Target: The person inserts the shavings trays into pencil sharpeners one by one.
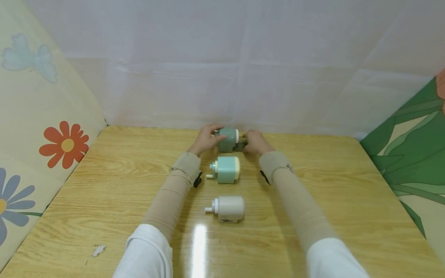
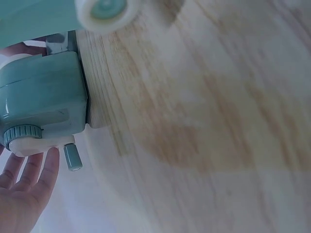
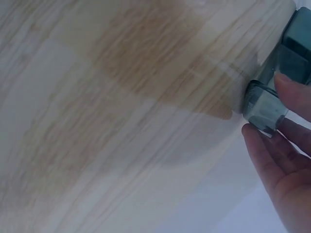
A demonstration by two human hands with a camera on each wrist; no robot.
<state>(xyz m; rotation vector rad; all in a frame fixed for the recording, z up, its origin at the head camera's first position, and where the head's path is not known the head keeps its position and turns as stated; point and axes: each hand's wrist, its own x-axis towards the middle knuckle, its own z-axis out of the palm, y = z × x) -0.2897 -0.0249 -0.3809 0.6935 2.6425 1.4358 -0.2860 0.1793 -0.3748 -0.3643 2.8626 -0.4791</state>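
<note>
A dark green crank pencil sharpener [image 1: 226, 141] lies at the back of the table. My left hand [image 1: 204, 139] holds its crank end, the thumb on the near side. In the left wrist view, the fingers [image 2: 46, 179] are by the white crank arm, whose green knob [image 2: 73, 158] sticks out. My right hand [image 1: 256, 143] pinches the see-through shavings drawer [image 3: 265, 109] at the opposite end, and the drawer juts out of the body. Nearer lie a light teal sharpener [image 1: 227, 170] and a pale grey one [image 1: 230, 208], both untouched.
The wooden table [image 1: 313, 185] meets a white cloth backdrop [image 1: 222, 77] just behind the dark green sharpener. Flower-printed panels [image 1: 24, 116] stand at both sides. A small pale scrap or worn spot [image 1: 99, 250] shows at the table's front left.
</note>
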